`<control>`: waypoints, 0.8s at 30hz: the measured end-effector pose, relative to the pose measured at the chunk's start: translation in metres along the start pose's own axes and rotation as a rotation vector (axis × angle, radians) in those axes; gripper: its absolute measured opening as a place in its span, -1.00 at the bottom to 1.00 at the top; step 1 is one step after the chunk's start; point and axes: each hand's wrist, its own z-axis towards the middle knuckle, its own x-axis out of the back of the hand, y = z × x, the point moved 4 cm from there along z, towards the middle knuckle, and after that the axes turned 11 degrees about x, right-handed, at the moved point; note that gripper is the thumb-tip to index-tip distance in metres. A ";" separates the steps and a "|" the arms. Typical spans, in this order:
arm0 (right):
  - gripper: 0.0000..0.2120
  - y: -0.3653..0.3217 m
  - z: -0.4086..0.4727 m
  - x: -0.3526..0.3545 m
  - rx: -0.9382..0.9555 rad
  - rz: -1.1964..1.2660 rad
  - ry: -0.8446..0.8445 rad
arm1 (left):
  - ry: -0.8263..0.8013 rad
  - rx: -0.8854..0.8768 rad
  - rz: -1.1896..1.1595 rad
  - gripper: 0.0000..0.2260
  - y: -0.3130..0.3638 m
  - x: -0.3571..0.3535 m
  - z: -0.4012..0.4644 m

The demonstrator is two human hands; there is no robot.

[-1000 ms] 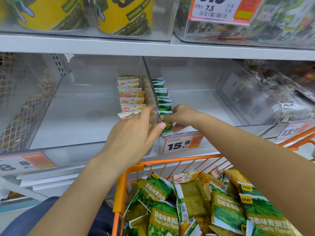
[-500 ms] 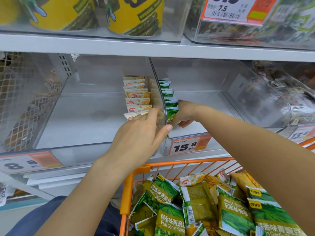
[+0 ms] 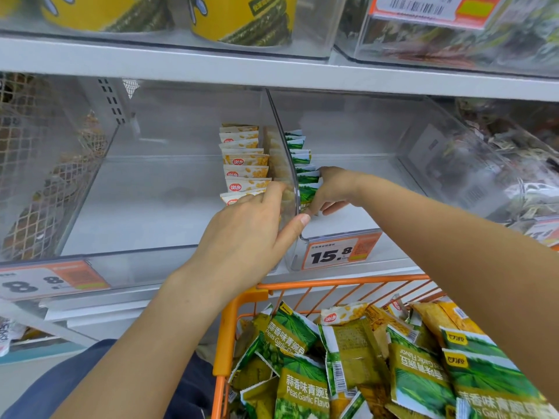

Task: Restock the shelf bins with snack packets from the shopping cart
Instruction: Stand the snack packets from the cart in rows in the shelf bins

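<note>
Deeper now, right hand (image 3: 332,192) pinches green packets (image 3: 307,192); left hand (image 3: 251,237) presses yellow packets (image 3: 245,182).

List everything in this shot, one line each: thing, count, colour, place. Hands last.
yellow packets: about eight, yellow and white, row in left bin
green packets: about seven, green, row in right bin
left bin: one, clear, middle shelf
right bin: one, clear, middle shelf
price tag: one, orange, reads 15.8, front of right bin
cart: one, orange, below shelf
cart packets: many, green and yellow, heaped in cart
left hand: fingers on front yellow packet
right hand: pinches front green packet
</note>
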 end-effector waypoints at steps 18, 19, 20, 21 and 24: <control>-0.21 -0.007 -0.058 0.022 0.103 -0.363 0.253 | -0.028 0.032 0.025 -0.54 0.002 0.004 -0.005; -0.32 -0.013 -0.077 0.026 0.165 -0.318 0.368 | 0.002 0.024 0.016 -0.53 0.003 0.006 -0.007; -0.44 -0.018 -0.100 0.028 0.230 -0.251 0.479 | 0.054 -0.003 -0.007 -0.54 0.006 0.009 -0.009; -0.57 -0.023 -0.125 0.029 0.286 -0.194 0.567 | 0.112 -0.046 -0.040 -0.57 0.010 0.014 -0.013; -0.92 -0.030 -0.193 0.019 0.378 -0.159 0.645 | 0.192 -0.180 -0.159 -0.67 0.025 0.022 -0.030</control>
